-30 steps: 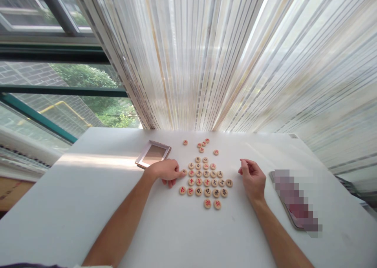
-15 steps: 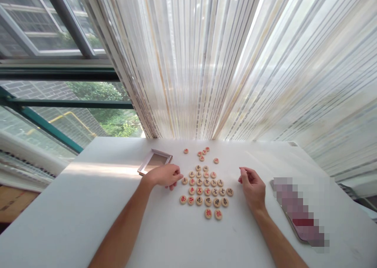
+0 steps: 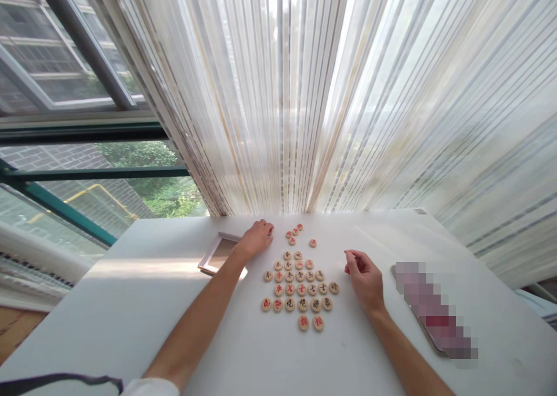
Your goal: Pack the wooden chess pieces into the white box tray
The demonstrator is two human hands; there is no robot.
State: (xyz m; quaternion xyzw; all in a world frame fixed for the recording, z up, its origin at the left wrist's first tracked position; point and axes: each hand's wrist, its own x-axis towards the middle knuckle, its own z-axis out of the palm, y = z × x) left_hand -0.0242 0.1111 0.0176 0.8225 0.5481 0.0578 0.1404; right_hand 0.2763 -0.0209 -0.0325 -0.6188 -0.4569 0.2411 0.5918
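Note:
My left hand [image 3: 257,238] reaches to the far side of the table, left of the loose red pieces. Its fingers are closed around one Chinese chess piece [image 3: 271,229], which is mostly hidden. Nearer to me, round wooden Chinese chess pieces [image 3: 300,290] with red and black characters lie face up in uneven rows. A small group of red-marked pieces [image 3: 292,241] lies beyond them, with a single red piece [image 3: 313,243] to their right. My right hand [image 3: 365,277] rests right of the rows, fingers curled, nothing visible in them.
A shallow open box [image 3: 209,258] sits under and beside my left forearm. At the right lies a flat, blurred-out phone-like object [image 3: 435,315]. The white table [image 3: 243,355] ends at a striped curtain [image 3: 278,123] and a window at the left.
My left hand has moved away from me, from beside the rows to the lone red piece at the far left, now covered by its fingers. My right hand stays put; the view has shifted slightly.

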